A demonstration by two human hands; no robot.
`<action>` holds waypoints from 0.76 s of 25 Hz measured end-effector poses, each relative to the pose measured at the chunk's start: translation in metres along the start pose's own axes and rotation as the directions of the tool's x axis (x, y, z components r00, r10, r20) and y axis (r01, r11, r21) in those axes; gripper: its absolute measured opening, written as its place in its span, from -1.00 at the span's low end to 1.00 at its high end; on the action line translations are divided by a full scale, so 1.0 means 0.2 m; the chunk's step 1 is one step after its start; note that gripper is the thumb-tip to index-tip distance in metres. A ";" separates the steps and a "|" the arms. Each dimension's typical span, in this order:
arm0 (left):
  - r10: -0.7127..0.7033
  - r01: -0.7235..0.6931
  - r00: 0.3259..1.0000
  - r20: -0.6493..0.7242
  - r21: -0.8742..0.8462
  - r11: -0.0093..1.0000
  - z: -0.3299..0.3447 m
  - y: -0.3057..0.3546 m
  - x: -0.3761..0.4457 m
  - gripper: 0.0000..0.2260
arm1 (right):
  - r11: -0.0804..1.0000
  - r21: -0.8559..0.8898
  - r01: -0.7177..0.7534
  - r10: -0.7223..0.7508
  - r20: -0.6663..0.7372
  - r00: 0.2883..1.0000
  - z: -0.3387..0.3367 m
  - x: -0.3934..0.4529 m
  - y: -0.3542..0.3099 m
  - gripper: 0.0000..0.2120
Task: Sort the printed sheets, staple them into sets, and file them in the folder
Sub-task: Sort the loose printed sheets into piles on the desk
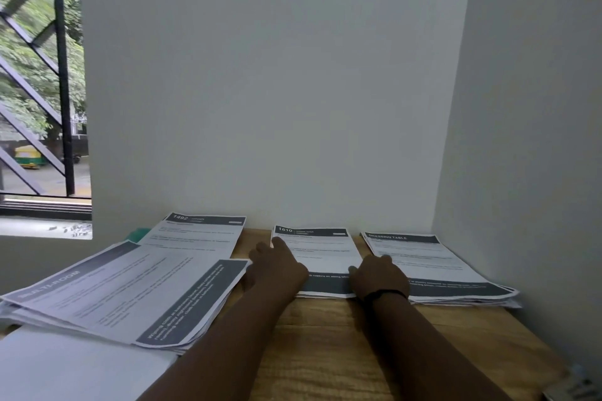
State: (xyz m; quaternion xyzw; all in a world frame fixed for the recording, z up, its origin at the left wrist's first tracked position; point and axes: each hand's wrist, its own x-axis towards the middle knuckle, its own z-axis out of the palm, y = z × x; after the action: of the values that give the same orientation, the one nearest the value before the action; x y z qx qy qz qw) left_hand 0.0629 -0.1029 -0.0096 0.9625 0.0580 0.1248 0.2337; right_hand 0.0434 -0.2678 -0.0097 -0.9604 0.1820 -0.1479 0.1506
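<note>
Printed sheets with dark header bands lie in piles on a wooden table (pixel 325 352). The middle pile, headed 1610 (pixel 321 249), sits against the back wall. My left hand (pixel 277 265) holds its left edge, with a finger stretched toward the top corner. My right hand (pixel 379 275), a dark band on its wrist, holds the right edge, thumb on the paper. To the right lies a pile headed DRESSING TABLE (pixel 433 265). At the left are a sheet headed 1492 (pixel 198 233) and a big skewed pile (pixel 114 290).
A plain white sheet or cover (pixel 65 368) lies at the near left under the big pile. Something green (pixel 138 234) peeks out behind the 1492 sheet. Walls close the back and right sides. A barred window (pixel 39 75) is at the left. A blurred object (pixel 573 384) sits at the near right corner.
</note>
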 end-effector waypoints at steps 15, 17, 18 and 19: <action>-0.326 0.341 0.936 -0.137 0.107 0.934 -0.70 -0.97 0.16 -0.49 | 0.763 0.644 -0.054 -0.321 0.451 0.833 0.04 -0.27 -0.67 -0.77; -0.490 0.506 0.860 -0.142 0.115 0.855 -0.76 -1.21 0.13 -0.55 | 0.768 0.637 -0.070 -0.327 0.483 0.812 0.07 -0.28 -0.72 -0.78; -0.535 0.546 0.836 -0.125 0.092 0.833 -0.79 -1.31 0.12 -0.59 | 0.769 0.633 -0.090 -0.309 0.491 0.814 0.08 -0.28 -0.75 -0.80; -0.565 0.570 0.821 -0.080 0.054 0.820 -0.81 -1.39 0.10 -0.63 | 0.762 0.636 -0.122 -0.291 0.504 0.813 0.10 -0.28 -0.76 -0.83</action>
State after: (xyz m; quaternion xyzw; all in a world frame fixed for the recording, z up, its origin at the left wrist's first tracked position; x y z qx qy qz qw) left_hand 0.0245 0.2159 0.0049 0.9056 0.3535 0.0766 0.2218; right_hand 0.0474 -0.1058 0.0127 -0.8554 0.0199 0.0891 0.5099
